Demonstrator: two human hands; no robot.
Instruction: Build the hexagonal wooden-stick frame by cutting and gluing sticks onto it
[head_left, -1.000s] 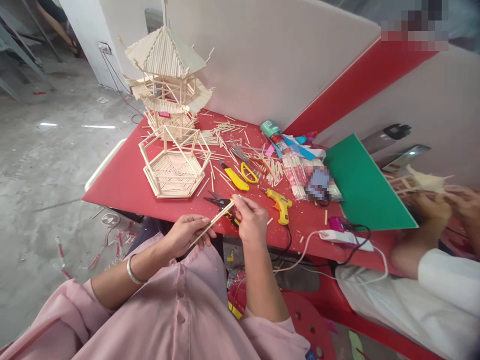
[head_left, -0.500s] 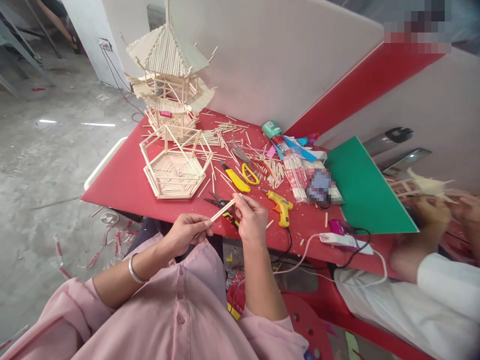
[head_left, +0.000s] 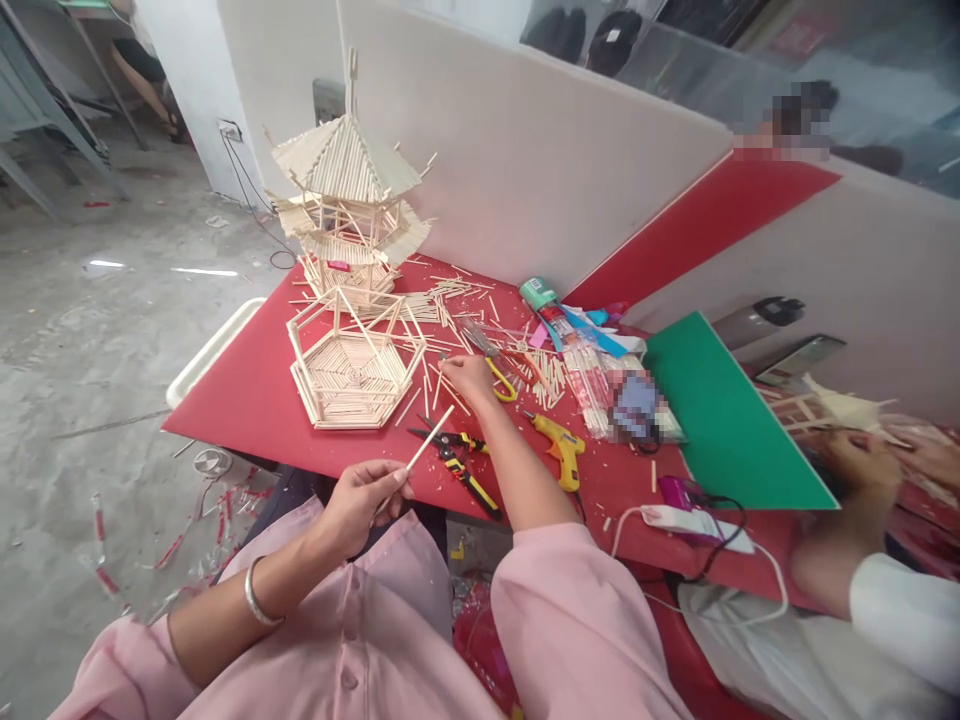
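My left hand [head_left: 369, 500] is closed around the lower end of a thin wooden stick [head_left: 430, 440], which points up and to the right over the table's front edge. Farther forward, my right hand [head_left: 468, 380] is on the utility knife [head_left: 443, 356], fingers curled; most of the knife is hidden beneath it. Black-and-yellow pliers [head_left: 459, 462] lie between my hands. To the left stands a six-sided stick frame [head_left: 356, 370] with a slatted base. Behind it rises a tiered stick pagoda [head_left: 349, 190].
Loose sticks [head_left: 551, 375], yellow-handled scissors [head_left: 501, 380] and a yellow glue gun [head_left: 559, 445] lie on the red table [head_left: 232, 400]. A green board [head_left: 731, 420] leans at right, near a power strip [head_left: 694, 525] with cables. Beyond it, a co-worker's hands [head_left: 855, 460] hold another stick model.
My right hand has let go of the stick and moved forward and left onto the utility knife. My left hand keeps the stick, now tilted more upright. The view has shifted slightly.
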